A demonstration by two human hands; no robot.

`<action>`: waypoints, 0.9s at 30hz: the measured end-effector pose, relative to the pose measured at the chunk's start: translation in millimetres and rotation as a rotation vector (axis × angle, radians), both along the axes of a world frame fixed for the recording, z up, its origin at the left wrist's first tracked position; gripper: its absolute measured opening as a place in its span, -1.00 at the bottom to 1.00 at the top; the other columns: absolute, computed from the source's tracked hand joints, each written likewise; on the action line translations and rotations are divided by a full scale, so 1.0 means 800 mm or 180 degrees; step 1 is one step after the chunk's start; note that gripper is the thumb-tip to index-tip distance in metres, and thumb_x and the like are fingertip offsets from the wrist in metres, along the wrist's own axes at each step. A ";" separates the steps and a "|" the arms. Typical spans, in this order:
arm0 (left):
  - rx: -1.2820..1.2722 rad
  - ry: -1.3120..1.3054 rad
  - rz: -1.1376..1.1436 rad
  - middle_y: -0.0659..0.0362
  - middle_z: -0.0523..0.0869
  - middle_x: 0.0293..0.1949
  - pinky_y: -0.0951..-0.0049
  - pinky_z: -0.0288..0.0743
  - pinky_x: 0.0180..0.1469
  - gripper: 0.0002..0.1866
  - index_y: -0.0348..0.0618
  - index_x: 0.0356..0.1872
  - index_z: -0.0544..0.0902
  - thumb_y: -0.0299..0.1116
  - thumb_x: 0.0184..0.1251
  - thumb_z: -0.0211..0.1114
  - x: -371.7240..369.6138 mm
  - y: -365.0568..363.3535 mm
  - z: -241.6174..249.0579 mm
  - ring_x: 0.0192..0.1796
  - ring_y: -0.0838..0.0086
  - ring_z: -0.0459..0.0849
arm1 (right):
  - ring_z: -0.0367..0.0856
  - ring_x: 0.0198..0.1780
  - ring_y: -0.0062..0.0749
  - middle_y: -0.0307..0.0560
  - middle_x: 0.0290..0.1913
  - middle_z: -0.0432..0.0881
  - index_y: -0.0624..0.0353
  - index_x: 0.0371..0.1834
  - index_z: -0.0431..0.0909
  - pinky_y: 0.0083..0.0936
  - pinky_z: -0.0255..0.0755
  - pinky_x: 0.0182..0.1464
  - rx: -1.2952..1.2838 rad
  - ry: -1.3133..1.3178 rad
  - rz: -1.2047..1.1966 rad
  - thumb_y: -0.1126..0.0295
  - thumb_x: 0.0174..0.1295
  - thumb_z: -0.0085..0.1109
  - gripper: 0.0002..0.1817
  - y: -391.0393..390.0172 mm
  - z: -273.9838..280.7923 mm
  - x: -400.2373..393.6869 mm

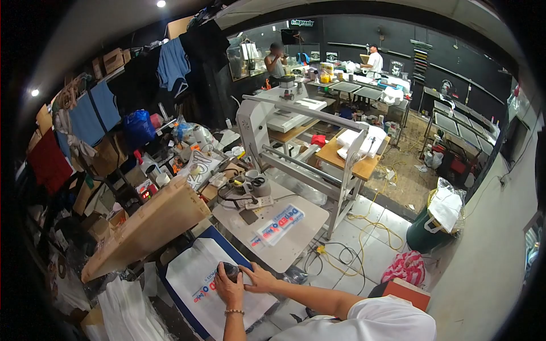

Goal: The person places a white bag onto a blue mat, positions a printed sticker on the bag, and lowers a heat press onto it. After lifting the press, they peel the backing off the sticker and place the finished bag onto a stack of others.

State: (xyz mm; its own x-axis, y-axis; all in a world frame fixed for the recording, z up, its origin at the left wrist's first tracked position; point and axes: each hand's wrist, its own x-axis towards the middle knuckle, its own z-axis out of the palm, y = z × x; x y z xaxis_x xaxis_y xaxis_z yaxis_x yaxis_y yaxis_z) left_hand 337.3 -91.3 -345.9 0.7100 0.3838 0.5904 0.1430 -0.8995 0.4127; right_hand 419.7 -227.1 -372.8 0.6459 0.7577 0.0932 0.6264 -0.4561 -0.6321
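My left hand (229,292), with a beaded bracelet at the wrist, is curled around a dark rounded object (231,269) whose kind I cannot make out. From the other side, the fingers of my right hand (259,280) close against the same object. Under both hands lies a white sheet (210,259) with red and blue lettering, partly covered by them. A dark blue board (170,282) shows around the sheet's edges. Just beyond, a printed strip (278,225) with similar lettering rests on a pale tabletop (307,217).
A large wooden-coloured panel (148,230) leans at the left, above stacked white material (131,310). A power strip (259,203) and a mug (260,186) stand on the tabletop. Behind is a metal frame (304,150). Cords (364,227) cross the floor. Two people work farther back.
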 end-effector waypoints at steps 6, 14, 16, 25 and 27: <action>-0.0237 -0.0089 0.0310 -0.21 0.55 0.34 -0.03 0.39 0.39 -0.03 -0.22 0.51 0.30 -0.34 0.03 0.63 -0.075 0.051 -0.016 0.33 -0.14 0.54 | 0.49 0.27 0.36 0.44 0.34 0.32 -0.18 0.67 0.11 -0.02 0.58 0.16 0.0101 0.0044 -0.0102 -0.14 0.27 0.31 -0.06 0.000 -0.003 -0.004; -0.0336 0.0164 0.1231 -0.17 0.48 0.43 0.02 0.36 0.47 0.00 -0.27 0.53 0.25 -0.44 0.02 0.61 -0.167 0.106 0.002 0.43 -0.12 0.48 | 0.51 0.25 0.32 0.42 0.32 0.33 -0.19 0.67 0.13 -0.04 0.60 0.13 0.0057 -0.0113 -0.0133 -0.15 0.27 0.31 -0.07 0.002 0.000 -0.005; -0.0629 0.0192 0.0814 -0.17 0.52 0.39 0.01 0.38 0.44 -0.01 -0.25 0.52 0.27 -0.41 0.02 0.62 -0.127 0.093 -0.011 0.39 -0.13 0.50 | 0.52 0.24 0.33 0.43 0.31 0.33 -0.20 0.67 0.13 -0.03 0.60 0.13 0.0031 -0.0027 -0.0122 -0.15 0.27 0.31 -0.06 0.000 0.005 -0.006; -0.0670 -0.0184 0.0236 -0.25 0.52 0.39 0.00 0.44 0.41 -0.02 -0.11 0.56 0.24 -0.30 0.12 0.62 0.023 0.082 -0.004 0.37 -0.19 0.54 | 0.57 0.18 0.37 0.46 0.35 0.32 -0.25 0.69 0.08 0.01 0.59 0.12 0.0099 -0.0125 -0.0136 -0.19 0.29 0.27 -0.06 -0.001 -0.002 -0.006; -0.0752 -0.0376 0.0513 -0.24 0.54 0.37 -0.01 0.49 0.34 -0.04 -0.08 0.54 0.27 -0.27 0.11 0.63 0.024 0.091 0.007 0.30 -0.17 0.59 | 0.57 0.18 0.36 0.47 0.35 0.32 -0.26 0.69 0.08 0.01 0.59 0.13 0.0068 -0.0071 -0.0158 -0.19 0.29 0.27 -0.06 -0.001 -0.001 -0.010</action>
State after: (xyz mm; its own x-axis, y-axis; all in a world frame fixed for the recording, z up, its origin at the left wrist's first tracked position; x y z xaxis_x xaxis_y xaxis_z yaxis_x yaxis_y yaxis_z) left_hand 356.2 -18.6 -340.5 0.5607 0.6223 0.5462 0.2146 -0.7464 0.6300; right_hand 411.9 -227.8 -373.4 0.6802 0.7225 0.1238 0.6173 -0.4734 -0.6283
